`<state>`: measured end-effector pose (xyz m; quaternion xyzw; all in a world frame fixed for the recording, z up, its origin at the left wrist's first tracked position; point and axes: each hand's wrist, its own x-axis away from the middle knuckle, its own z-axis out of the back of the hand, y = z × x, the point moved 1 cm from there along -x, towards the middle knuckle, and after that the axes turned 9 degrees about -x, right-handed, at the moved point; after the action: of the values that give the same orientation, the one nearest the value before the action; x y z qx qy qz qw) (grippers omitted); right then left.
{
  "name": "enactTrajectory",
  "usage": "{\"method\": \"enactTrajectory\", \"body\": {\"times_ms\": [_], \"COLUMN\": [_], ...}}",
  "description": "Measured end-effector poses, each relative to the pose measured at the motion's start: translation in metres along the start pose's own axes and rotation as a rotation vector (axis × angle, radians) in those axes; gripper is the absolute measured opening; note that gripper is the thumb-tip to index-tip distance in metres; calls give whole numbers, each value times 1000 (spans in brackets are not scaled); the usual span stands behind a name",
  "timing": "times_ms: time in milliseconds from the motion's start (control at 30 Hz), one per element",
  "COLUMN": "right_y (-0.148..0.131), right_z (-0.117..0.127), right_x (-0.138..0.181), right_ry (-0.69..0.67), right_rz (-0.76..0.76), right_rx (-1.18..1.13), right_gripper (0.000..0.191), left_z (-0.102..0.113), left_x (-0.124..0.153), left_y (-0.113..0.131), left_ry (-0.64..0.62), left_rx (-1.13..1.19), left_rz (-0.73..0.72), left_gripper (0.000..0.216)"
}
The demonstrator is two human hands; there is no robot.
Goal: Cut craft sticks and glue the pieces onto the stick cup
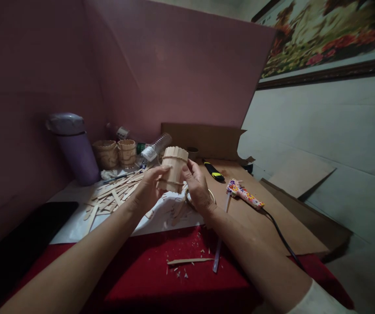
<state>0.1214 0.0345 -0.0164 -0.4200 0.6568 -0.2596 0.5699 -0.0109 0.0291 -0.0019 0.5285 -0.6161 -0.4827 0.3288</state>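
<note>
Between my two hands is a small round cup made of wooden craft sticks (pixel 174 168), with a thin cord band near its top and another near its base. My left hand (pixel 149 185) grips it from the left, the thumb lying on its front. On the other side my right hand (pixel 198 185) holds it, thumb pressed to the wall. The cup is raised over a white sheet (pixel 164 213) and leans slightly. Behind my right wrist, a ring-shaped roll (pixel 211 197) is partly hidden. A heap of loose craft sticks (pixel 117 194) spreads to the left.
A floral glue gun (pixel 244 194) with a black cable and a yellow-black utility knife (pixel 214 171) lie on cardboard (pixel 272 222). A glue stick (pixel 218 255) and a wood strip (pixel 190 261) rest on red cloth. Leftward are a purple tumbler (pixel 76 152), two finished cups (pixel 126 153) and plastic bottles (pixel 156 147).
</note>
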Motion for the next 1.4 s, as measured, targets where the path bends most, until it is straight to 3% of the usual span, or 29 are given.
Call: {"method": "enactTrajectory", "body": {"times_ms": [167, 500, 800, 1067, 1400], "right_y": [9, 17, 11, 8, 13], "right_z": [-1, 2, 0, 0, 2], "right_x": [-1, -6, -2, 0, -2], "right_ry": [-41, -3, -4, 50, 42], "right_rz": [-38, -17, 2, -23, -7], "right_rx": [-161, -207, -156, -103, -37], "right_gripper": [50, 48, 47, 43, 53], "left_z": [-2, 4, 2, -3, -3], "left_x": [-5, -10, -9, -7, -6], "left_y": [-11, -16, -15, -16, -20], "left_ry": [91, 55, 83, 104, 122], "left_rx": [-87, -233, -271, -361, -261], "left_rz": [-163, -319, -339, -357, -310], "left_gripper": [43, 49, 50, 65, 51]}}
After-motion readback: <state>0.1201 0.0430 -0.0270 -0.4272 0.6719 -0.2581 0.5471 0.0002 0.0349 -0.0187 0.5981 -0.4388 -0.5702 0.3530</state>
